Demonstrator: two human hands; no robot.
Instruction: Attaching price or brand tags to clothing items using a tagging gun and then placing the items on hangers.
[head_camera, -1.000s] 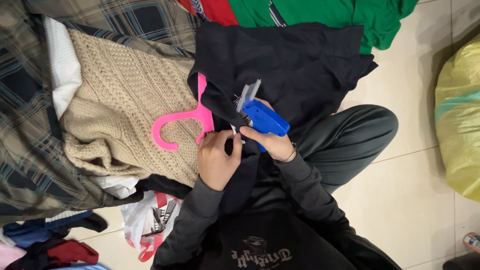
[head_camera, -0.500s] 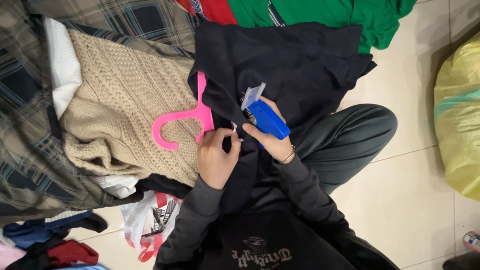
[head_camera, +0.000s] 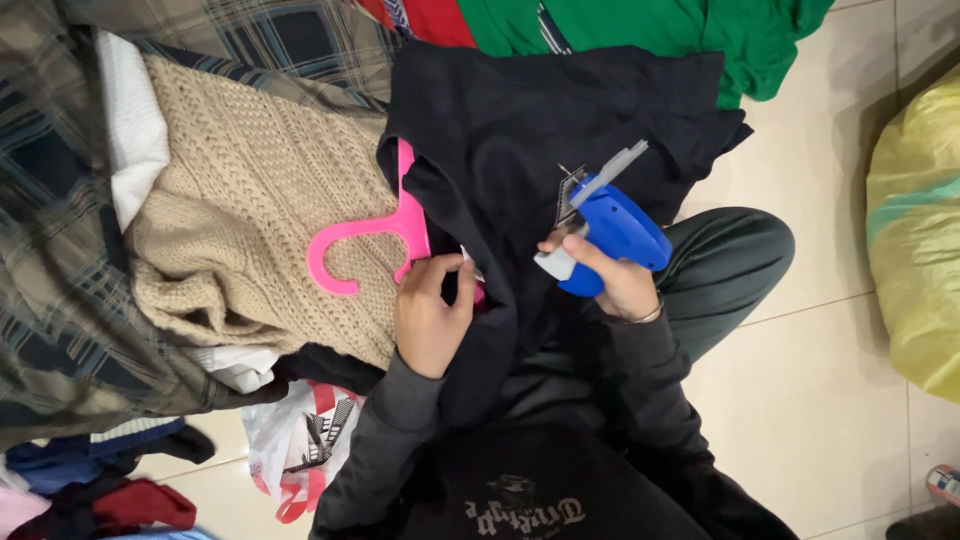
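Note:
A black garment (head_camera: 560, 110) hangs on a pink plastic hanger (head_camera: 368, 235) and lies across my lap. My left hand (head_camera: 432, 310) pinches the garment's neck edge with a small white tag, next to the hanger. My right hand (head_camera: 615, 275) grips a blue tagging gun (head_camera: 610, 225) with a grey tip, held off the cloth to the right of the collar.
A beige knitted sweater (head_camera: 250, 210) lies left on plaid fabric (head_camera: 50, 300). Green (head_camera: 640, 25) and red clothes sit at the top. A white and red plastic bag (head_camera: 300, 445) rests by my left elbow. A yellow sack (head_camera: 920, 230) stands right on the tiled floor (head_camera: 800, 400).
My right hand has pulled the blue tagging gun away from the collar, to the right and up. My left hand has stayed on the neck edge.

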